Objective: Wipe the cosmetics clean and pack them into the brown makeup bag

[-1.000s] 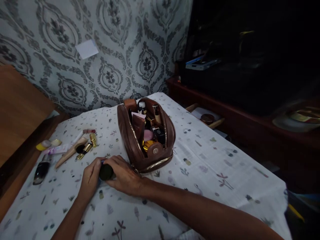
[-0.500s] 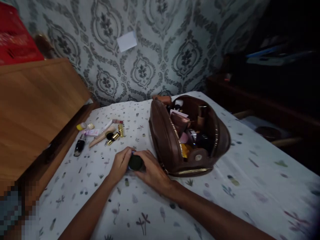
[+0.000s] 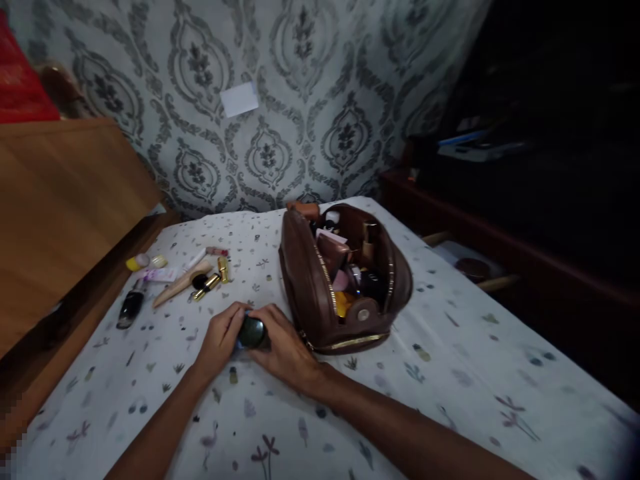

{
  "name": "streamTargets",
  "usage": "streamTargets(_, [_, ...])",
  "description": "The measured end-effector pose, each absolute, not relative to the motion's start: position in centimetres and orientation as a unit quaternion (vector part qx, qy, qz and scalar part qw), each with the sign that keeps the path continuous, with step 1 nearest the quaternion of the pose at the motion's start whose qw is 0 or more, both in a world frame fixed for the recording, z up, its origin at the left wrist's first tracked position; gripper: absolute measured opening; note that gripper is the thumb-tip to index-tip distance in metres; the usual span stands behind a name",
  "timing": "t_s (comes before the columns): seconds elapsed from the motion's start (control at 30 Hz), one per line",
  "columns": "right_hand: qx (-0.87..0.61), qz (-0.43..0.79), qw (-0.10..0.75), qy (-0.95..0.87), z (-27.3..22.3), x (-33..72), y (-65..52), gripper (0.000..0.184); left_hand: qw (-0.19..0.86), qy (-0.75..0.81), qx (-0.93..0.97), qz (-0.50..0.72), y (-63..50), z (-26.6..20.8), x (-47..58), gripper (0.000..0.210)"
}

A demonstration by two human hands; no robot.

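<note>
Between my two hands is a small round container with a dark, shiny top point(image 3: 252, 331); its exact kind does not show. My left hand point(image 3: 223, 337) grips it from the left, thumb along its edge. My right hand point(image 3: 283, 350) wraps round its other side. Just beyond my right hand stands an open brown makeup bag point(image 3: 310, 280) with gold zips, filled with cosmetics such as a pink pouch-like item point(image 3: 331, 253) and a gold-capped bottle point(image 3: 369, 250). The underside of the held container is hidden by my fingers.
On the patterned white cloth point(image 3: 280, 427) at left lie a dark bottle point(image 3: 131, 307), gold tubes point(image 3: 207, 287), a beige tube point(image 3: 177, 287) and other small cosmetics. A wooden panel point(image 3: 70, 213) borders the left side; a patterned wall point(image 3: 270, 100) rises behind.
The view has shifted, so the bag and cosmetics sit further left in the picture. Both hands still hold the round container, whose top now catches more light.
</note>
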State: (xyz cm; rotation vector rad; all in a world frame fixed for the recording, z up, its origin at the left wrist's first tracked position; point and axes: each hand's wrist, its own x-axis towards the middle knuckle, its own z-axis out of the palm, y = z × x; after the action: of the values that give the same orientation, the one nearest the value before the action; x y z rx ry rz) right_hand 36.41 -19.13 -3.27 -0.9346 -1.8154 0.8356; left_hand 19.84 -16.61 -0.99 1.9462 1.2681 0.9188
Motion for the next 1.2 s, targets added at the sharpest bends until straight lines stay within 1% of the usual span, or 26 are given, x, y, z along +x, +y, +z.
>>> streamTargets(0.3, [-0.37,0.295,0.456,-0.754,-3.0,36.7,-19.0,0.049,0.334,0.485,0.721,0.366,-16.2,-1.1,19.6,0.042])
streamTargets(0.53, [-0.332,0.268,0.503,-0.752,-3.5,36.7,-18.9,0.053,0.338,0.489,0.711,0.375,-16.1,-0.9,20.2,0.043])
streamTargets(0.63, [-0.319,0.268,0.508,-0.754,-3.4,36.5,-19.0,0.055,0.349,0.489,0.703,0.382,-16.3,-0.9,20.2,0.043])
streamTargets(0.77, [-0.294,0.274,0.522,-0.753,-1.6,36.7,-20.1,0.05,0.35,0.477,0.709,0.383,-16.7,-0.2,20.2,0.038])
streamTargets(0.87, [-0.276,0.267,0.535,-0.752,0.7,37.5,-21.1,0.047,0.304,0.476,0.731,0.383,-16.4,1.2,20.5,0.033])
streamTargets(0.97, [-0.255,0.226,0.545,-0.766,3.1,39.0,-22.1,0.045,0.23,0.468,0.772,0.364,-15.6,4.0,21.7,0.034])
streamTargets(1.07, [-0.223,0.174,0.545,-0.789,5.6,41.4,-23.2,0.041,0.145,0.417,0.824,0.355,-14.6,7.7,24.2,0.038])
streamTargets(1.2, [-0.231,0.14,0.551,-0.79,8.4,45.6,-24.1,0.047,0.049,0.329,0.886,0.322,-12.5,12.5,29.4,0.038])
